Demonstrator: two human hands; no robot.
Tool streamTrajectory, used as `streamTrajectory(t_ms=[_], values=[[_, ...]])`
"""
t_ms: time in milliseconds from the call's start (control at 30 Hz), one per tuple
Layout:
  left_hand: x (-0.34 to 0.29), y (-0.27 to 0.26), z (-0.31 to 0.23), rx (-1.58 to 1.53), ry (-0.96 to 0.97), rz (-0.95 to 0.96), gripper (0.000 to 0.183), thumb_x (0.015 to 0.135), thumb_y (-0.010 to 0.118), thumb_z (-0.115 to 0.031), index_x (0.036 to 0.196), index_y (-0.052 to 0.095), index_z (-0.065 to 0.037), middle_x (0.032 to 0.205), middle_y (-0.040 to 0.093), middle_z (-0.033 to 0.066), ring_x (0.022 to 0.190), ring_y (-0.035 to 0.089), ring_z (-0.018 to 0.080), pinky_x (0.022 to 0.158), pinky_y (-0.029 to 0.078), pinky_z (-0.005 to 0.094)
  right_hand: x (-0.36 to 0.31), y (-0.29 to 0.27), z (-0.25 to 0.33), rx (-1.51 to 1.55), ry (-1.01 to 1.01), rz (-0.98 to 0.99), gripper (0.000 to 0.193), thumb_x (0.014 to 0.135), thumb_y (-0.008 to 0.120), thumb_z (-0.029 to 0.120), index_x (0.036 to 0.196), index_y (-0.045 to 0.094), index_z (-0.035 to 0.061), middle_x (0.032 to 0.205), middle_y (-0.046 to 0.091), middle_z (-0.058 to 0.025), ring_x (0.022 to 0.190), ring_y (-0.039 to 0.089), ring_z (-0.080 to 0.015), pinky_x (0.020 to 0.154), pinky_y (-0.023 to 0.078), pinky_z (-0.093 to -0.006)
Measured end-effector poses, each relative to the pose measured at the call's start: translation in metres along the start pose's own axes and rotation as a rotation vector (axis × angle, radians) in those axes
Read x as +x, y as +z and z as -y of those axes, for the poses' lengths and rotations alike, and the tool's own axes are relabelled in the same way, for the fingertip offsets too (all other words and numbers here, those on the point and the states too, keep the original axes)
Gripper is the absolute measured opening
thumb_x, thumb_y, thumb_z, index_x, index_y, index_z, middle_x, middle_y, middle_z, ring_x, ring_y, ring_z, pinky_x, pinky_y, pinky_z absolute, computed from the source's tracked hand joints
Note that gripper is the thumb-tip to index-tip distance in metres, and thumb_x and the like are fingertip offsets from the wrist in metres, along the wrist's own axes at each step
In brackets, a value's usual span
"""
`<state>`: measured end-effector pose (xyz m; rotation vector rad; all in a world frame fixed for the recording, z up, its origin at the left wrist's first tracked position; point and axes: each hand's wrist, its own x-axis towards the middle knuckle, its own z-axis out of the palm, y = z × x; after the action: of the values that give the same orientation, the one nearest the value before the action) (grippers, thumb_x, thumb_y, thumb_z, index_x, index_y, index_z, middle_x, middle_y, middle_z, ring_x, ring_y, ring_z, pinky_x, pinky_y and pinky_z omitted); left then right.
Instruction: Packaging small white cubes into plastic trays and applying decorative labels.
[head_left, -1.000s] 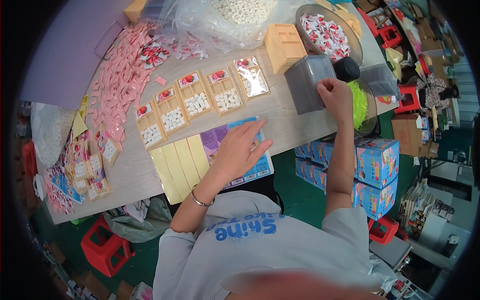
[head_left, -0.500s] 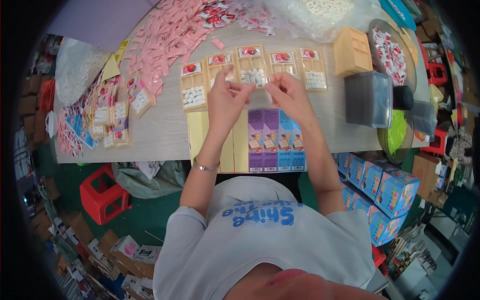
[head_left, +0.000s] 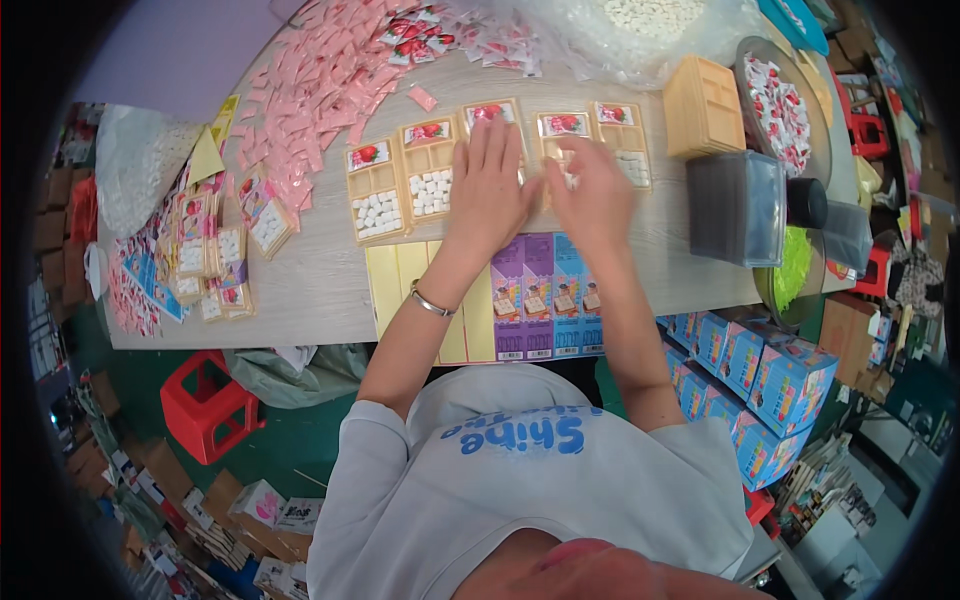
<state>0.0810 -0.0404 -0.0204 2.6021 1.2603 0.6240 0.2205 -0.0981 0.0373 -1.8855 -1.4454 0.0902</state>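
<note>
A row of shallow beige compartment trays lies before me, with small white pieces in the front sections and strawberry-printed sachets in the back ones. My left hand (head_left: 490, 190) lies flat, fingers stretched out, over the middle tray (head_left: 512, 112) and hides most of it. My right hand (head_left: 592, 195) is over the front of the tray (head_left: 561, 126) just right of it; its fingers are bent and smeared by motion, so any hold is unclear. Left of my hands are two filled trays, the outer tray (head_left: 375, 187) and the inner tray (head_left: 429, 160). At the far right sits another tray (head_left: 622, 140), partly covered by my right hand.
Printed card strips (head_left: 525, 300) lie at the table's front edge. Pink sachets (head_left: 320, 75) are heaped behind the trays. Stacked empty beige trays (head_left: 703, 108) and clear plastic covers (head_left: 735, 208) stand right. Filled packs (head_left: 200, 235) pile up left. A red stool (head_left: 210, 405) is below.
My left hand went from bent fingers near the second tray to lying flat on the middle one. My right hand shifted slightly forward and is blurred. The whole view has shifted a little.
</note>
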Motion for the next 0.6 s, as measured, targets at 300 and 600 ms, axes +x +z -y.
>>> streamTrajectory(t_ms=[300, 600], values=[[-0.004, -0.001, -0.007, 0.158, -0.055, 0.082, 0.086, 0.096, 0.058, -0.056, 0.156, 0.036, 0.003, 0.166, 0.029, 0.0204, 0.156, 0.02, 0.0356, 0.123, 0.015, 0.0605, 0.004, -0.201, -0.086, -0.242, 0.389, 0.044, 0.017, 0.093, 0.076, 0.016, 0.102, 0.073, 0.0021, 0.073, 0.063, 0.0018, 0.064, 0.055, -0.0059, 0.059, 0.044, -0.0219], [-0.081, -0.085, -0.02, -0.226, -0.105, 0.139, 0.067, 0.104, 0.054, -0.04, 0.154, 0.039, 0.001, 0.163, 0.033, 0.0246, 0.153, 0.026, 0.0408, 0.122, 0.019, 0.06, 0.015, -0.221, -0.13, 0.208, 0.642, 0.223, 0.017, 0.091, 0.08, 0.02, 0.098, 0.076, 0.006, 0.078, 0.066, 0.0069, 0.065, 0.054, -0.0017, 0.059, 0.042, -0.0187]])
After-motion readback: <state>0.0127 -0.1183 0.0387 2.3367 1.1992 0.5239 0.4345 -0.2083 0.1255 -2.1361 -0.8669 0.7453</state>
